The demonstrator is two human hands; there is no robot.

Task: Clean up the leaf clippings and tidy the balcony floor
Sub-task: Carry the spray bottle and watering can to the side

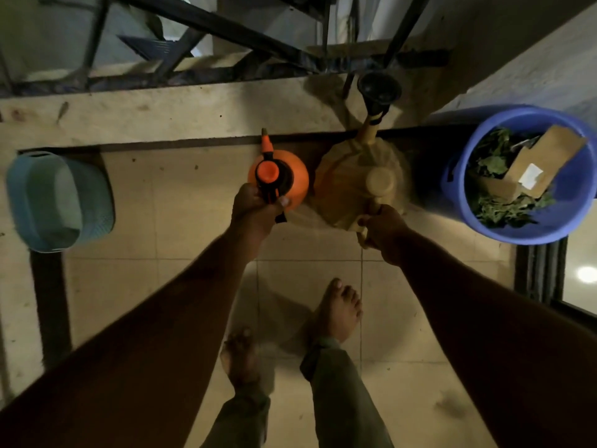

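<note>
My left hand [255,210] grips the black and orange handle of an orange pressure sprayer [290,179], held over the tiled floor near the low wall. My right hand [384,229] grips the handle of a tan watering can [352,182], whose spout with a black rose [378,92] points away over the ledge. The two containers sit side by side, almost touching. A blue bucket [578,195] at the right holds green leaf clippings [494,163] and a piece of brown cardboard [539,160].
A teal plastic basket [58,202] hangs or leans at the left by the ledge. A concrete ledge [161,114] and dark metal railing [206,24] run across the top. My bare feet [339,312] stand on the tiles. A sliding door track [539,273] lies at the right.
</note>
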